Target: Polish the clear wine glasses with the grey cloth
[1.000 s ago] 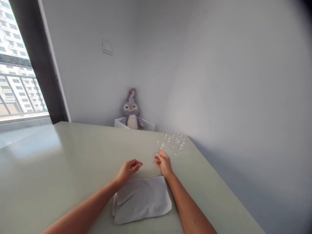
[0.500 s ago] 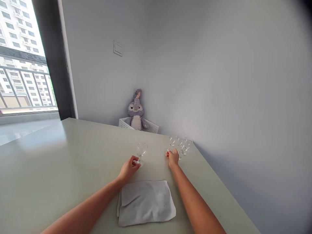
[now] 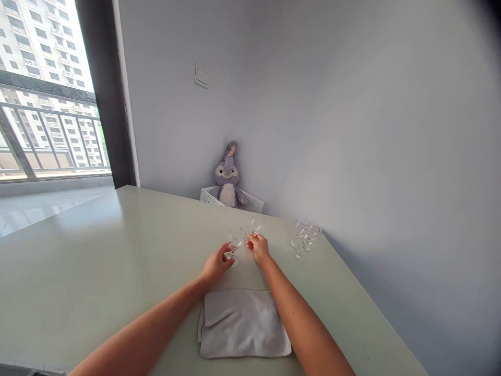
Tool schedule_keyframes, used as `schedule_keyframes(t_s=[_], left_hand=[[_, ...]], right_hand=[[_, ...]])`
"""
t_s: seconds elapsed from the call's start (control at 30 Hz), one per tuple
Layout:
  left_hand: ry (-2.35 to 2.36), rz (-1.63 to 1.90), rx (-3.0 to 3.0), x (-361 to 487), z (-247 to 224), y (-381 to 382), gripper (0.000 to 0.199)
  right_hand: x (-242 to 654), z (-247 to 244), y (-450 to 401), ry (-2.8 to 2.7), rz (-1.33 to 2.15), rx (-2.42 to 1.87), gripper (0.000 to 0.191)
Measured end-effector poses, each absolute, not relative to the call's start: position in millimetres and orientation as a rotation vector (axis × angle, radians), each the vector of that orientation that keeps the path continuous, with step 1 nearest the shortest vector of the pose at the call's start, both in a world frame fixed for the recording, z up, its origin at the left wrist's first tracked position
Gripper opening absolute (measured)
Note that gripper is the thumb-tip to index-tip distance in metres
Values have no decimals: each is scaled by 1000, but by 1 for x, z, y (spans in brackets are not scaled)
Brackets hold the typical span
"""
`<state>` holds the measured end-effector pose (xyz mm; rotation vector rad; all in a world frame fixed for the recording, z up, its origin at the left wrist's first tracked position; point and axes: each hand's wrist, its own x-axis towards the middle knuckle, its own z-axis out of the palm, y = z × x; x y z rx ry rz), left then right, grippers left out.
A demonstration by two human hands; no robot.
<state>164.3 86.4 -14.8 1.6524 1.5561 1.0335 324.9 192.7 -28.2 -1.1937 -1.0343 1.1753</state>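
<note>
My left hand (image 3: 217,265) is closed around the stem of a clear stemmed glass (image 3: 237,236), which is upright with its foot at the tabletop. Just right of it, my right hand (image 3: 259,247) grips a second clear stemmed glass (image 3: 257,223) low down. The fingers hide that glass's lower part, so I cannot tell whether it touches the table. Nearer to me, a folded grey cloth (image 3: 245,326) lies flat, its right edge partly beneath my right forearm in this view.
Several more clear stemmed glasses (image 3: 307,234) stand bunched near the right edge of the pale table (image 3: 129,261). Beyond the far edge, a plush rabbit (image 3: 227,180) sits in a white perforated basket (image 3: 254,204). Grey walls (image 3: 352,130) rise behind and to the right.
My right hand has moved left from the bunch of glasses, bringing one glass beside the one at my left hand. The view has turned slightly left.
</note>
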Motion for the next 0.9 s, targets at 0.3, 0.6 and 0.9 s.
schedule_keyframes(t_s=[0.3, 0.6, 0.9], left_hand=[[1679, 1107, 1695, 164, -16, 89, 27], [1690, 1111, 1740, 156, -11, 90, 22], [2033, 1279, 1393, 102, -10, 111, 22]], right_hand=[[281, -30, 169, -1227, 1341, -1060, 26], [278, -12, 145, -1340, 1548, -860, 30], [282, -18, 148, -1279, 1559, -847, 33]])
